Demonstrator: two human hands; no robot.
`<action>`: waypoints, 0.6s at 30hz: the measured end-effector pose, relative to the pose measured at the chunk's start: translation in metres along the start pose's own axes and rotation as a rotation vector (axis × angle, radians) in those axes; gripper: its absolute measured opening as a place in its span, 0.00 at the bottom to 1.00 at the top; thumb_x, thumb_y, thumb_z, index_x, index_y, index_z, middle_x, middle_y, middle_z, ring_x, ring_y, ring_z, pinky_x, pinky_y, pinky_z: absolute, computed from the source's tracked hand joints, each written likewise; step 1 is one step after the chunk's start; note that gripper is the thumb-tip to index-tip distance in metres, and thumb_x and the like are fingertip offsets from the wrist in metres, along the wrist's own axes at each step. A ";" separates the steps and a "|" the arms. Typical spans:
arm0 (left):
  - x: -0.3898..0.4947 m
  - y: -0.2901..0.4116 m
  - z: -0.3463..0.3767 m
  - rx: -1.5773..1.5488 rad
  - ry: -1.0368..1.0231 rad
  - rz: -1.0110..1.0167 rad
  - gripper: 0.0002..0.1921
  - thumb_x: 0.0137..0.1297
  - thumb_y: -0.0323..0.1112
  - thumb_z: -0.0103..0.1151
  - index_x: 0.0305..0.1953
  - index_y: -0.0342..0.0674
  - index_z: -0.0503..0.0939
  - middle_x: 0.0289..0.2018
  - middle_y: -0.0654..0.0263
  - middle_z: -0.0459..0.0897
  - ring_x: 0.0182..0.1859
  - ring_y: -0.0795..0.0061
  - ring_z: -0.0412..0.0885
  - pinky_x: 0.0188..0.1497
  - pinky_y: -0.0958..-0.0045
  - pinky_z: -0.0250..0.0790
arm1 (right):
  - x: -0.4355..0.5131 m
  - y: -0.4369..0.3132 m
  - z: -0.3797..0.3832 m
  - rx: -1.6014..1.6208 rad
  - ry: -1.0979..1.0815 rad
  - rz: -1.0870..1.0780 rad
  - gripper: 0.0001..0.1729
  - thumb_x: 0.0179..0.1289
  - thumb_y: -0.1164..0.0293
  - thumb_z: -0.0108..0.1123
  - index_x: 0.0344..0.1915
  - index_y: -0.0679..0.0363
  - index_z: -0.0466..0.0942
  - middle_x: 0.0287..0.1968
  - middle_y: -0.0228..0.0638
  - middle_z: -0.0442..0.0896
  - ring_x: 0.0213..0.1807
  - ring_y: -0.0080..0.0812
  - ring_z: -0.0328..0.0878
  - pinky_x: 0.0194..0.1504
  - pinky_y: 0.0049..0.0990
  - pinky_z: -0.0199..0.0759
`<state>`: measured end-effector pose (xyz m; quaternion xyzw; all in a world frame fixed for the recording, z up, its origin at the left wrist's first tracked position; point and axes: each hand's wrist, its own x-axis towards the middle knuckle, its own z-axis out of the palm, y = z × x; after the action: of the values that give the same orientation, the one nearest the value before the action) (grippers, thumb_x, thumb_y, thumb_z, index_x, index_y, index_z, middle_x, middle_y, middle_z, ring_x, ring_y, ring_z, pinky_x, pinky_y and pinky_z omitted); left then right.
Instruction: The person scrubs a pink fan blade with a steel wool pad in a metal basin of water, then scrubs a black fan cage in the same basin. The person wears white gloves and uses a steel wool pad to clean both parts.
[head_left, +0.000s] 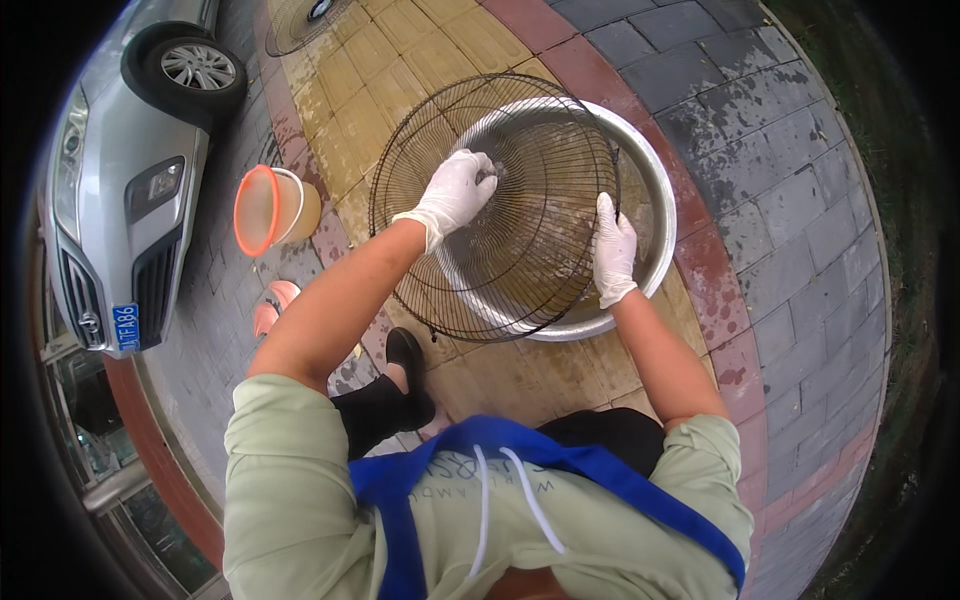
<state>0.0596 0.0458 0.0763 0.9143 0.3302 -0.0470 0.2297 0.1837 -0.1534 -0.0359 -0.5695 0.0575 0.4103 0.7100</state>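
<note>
A round black wire fan guard (546, 225) lies tilted over a large metal basin (668, 217) and sticks out past its left rim. Shallow, murky water shows in the basin through the wires. My left hand (459, 187), in a white disposable glove, presses at the guard's centre. Its fingers are curled on a small greyish wad (491, 171), partly hidden, whose material I cannot make out. My right hand (615, 251), gloved the same way, grips the guard's right edge, thumb along the outer wire.
To the left stands a bucket (301, 206) with an orange rim. Pinkish pieces (283, 294) lie on the paving near my shoe (405, 356). A silver car (150, 180) is parked at the left. Another wire guard (300, 30) lies at the top. Wet patches mark the paving.
</note>
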 end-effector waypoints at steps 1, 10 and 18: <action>0.014 -0.010 -0.004 0.022 0.160 0.059 0.11 0.59 0.33 0.62 0.40 0.34 0.81 0.37 0.50 0.81 0.45 0.49 0.79 0.52 0.60 0.71 | 0.000 0.001 -0.002 -0.065 0.031 -0.018 0.24 0.70 0.54 0.60 0.48 0.66 0.79 0.41 0.29 0.83 0.39 0.21 0.75 0.44 0.22 0.70; 0.014 -0.006 0.040 -0.005 0.045 -0.137 0.11 0.61 0.34 0.60 0.42 0.35 0.81 0.42 0.48 0.83 0.49 0.50 0.81 0.54 0.61 0.71 | 0.003 0.001 0.004 0.034 0.021 -0.019 0.26 0.68 0.52 0.63 0.44 0.67 0.81 0.38 0.27 0.81 0.38 0.18 0.71 0.45 0.22 0.67; -0.023 0.000 -0.007 -0.253 -0.012 -0.132 0.12 0.64 0.35 0.63 0.45 0.35 0.79 0.40 0.56 0.83 0.46 0.64 0.82 0.52 0.68 0.72 | 0.001 -0.005 -0.004 -0.103 0.006 0.040 0.23 0.69 0.52 0.61 0.45 0.62 0.81 0.36 0.24 0.81 0.32 0.14 0.71 0.33 0.17 0.65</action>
<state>0.0414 0.0353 0.0883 0.8540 0.3917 -0.0254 0.3415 0.1890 -0.1561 -0.0338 -0.6053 0.0497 0.4250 0.6712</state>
